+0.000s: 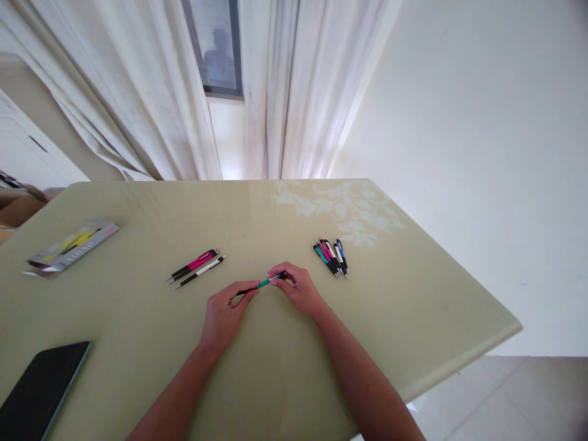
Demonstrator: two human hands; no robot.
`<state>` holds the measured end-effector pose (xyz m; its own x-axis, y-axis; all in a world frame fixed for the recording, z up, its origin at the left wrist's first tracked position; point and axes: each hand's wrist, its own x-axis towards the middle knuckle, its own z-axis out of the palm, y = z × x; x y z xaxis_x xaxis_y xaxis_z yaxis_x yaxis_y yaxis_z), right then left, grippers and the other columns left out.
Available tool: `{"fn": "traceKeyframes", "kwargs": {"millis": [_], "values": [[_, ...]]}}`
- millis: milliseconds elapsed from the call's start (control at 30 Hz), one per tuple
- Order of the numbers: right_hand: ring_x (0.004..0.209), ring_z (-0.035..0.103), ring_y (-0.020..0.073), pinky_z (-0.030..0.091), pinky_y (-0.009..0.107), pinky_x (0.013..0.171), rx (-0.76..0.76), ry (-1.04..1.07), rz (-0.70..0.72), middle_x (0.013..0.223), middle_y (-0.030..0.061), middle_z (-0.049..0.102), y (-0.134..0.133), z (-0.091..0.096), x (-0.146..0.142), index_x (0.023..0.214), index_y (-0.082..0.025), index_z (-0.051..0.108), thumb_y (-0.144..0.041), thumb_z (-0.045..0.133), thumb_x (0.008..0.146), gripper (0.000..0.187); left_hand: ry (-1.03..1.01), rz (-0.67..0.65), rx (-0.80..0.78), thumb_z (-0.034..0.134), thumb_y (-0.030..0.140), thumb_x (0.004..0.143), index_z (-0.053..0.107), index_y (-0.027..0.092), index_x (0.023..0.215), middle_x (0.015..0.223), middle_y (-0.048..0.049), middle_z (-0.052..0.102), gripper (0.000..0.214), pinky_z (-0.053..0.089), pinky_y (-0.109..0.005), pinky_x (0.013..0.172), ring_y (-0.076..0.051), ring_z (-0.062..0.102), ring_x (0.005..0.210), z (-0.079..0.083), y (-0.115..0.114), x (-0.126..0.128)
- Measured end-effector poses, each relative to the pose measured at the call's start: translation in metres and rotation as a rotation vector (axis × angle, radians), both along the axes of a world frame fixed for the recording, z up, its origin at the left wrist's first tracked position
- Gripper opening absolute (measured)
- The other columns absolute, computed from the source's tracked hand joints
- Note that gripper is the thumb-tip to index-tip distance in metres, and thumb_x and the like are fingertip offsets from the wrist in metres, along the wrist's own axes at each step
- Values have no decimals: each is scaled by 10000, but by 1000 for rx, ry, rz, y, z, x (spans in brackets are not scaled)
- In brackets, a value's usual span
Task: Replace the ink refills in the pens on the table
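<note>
Between my two hands, over the middle of the table, is a teal and black pen point(263, 283). My left hand point(226, 311) pinches its black grip end, and my right hand point(297, 288) has fingers closed around the other end. To the left lie several pens, pink and black ones point(196, 263) beside a white and black pen point(202, 271), with their tips toward the left. Right of my right hand, a bunch of several pens point(331, 258) in teal, pink, white and blue lies close together, tips toward me.
On the pale green table point(275, 380), an opened pen box point(73, 248) lies at the far left. A dark tablet-like object point(43, 392) is at the near left. White curtains point(312, 79) hang behind the table, and a white wall point(487, 171) stands on the right.
</note>
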<state>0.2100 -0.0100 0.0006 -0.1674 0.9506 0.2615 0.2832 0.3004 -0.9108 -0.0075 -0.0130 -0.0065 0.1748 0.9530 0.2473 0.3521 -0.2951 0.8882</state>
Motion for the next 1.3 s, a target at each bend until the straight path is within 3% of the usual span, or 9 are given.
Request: {"fn": "traceKeyframes", "kwargs": {"millis": [300,467,633,733,900,1033,1133,1233,1300], "values": [[770,656,150,498,252,725,64,1,-66,856,27,727,0,1,-7,947,-197,727,-363,692,931,170,26,52,110,691,407,911,785,268,1001,976,-4,793,190,607,-329,827,-197,747,878,4,-4,3],[618,602,126,455,229,621,-63,15,-32,702,-6,684,-2,-1,-10,970,-190,709,-375,598,987,216,16,-9,111,685,406,919,780,268,995,992,-11,791,184,591,-342,889,-202,743,924,2,-4,2],[578,543,118,406,220,578,-95,1,-113,645,-16,653,0,-2,-13,934,-182,706,-397,568,994,262,-56,1,-59,651,486,924,722,229,1150,1092,-59,768,349,602,-341,856,-214,740,940,-1,-1,3],[570,529,116,389,219,564,-82,23,-168,633,-19,643,2,-3,-11,912,-182,705,-393,575,985,259,-81,72,-175,552,518,968,704,192,1152,937,-66,774,404,607,-340,768,-213,739,815,-2,4,2],[539,521,119,369,225,535,-127,89,-203,590,-28,600,6,-5,-8,913,-179,706,-429,572,974,290,-21,7,-21,656,463,903,751,216,921,984,-64,760,266,571,-365,877,-224,709,921,-1,5,0],[528,533,119,367,225,517,-160,150,-211,588,-29,585,7,-5,-8,918,-170,698,-464,585,957,318,-47,43,-80,665,492,897,710,210,1130,1046,-74,754,369,578,-341,831,-214,707,902,-1,3,2],[524,536,117,371,225,516,-154,167,-215,592,-27,584,7,-5,-8,911,-167,695,-459,586,954,315,-34,42,-182,577,520,946,727,195,1080,911,-62,764,382,574,-320,758,-206,705,805,-2,4,2],[526,542,116,384,222,522,-146,180,-228,592,-27,586,8,-5,-8,901,-165,693,-443,591,951,300,14,41,-106,657,505,894,751,207,986,912,-48,759,326,558,-321,779,-197,681,778,-1,4,2],[525,544,115,385,221,520,-152,189,-235,593,-28,588,9,-5,-7,900,-165,692,-439,598,946,293,12,48,-54,702,491,863,740,217,1053,1008,-50,756,335,553,-320,814,-197,682,830,0,4,2]]}}
